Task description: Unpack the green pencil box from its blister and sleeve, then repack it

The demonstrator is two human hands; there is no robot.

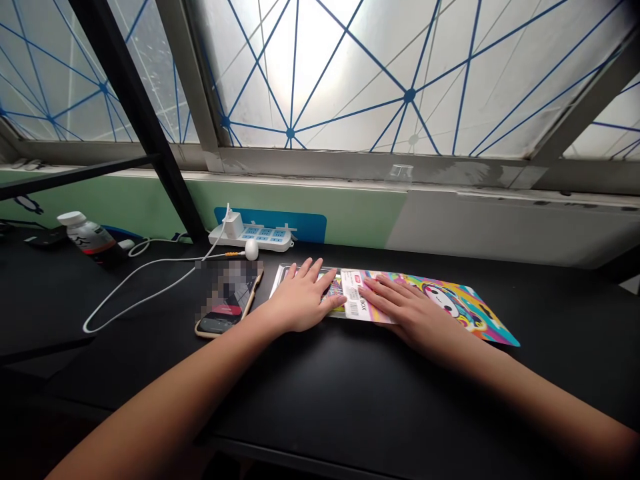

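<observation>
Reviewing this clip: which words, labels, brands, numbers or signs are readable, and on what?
"BOX": sideways, on the white barcode label of the colourful cartoon package.
Too small or blurred: the label's other print; the white-capped bottle's dark markings.
Phone: partly pixelated, nothing readable.

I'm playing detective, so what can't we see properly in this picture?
All in the head view:
Colourful package: parts are covered by the left hand and right hand.
White label: its small print is too tiny.
Phone: blurry squares hide part.
Bottle: its lettering is too small.
</observation>
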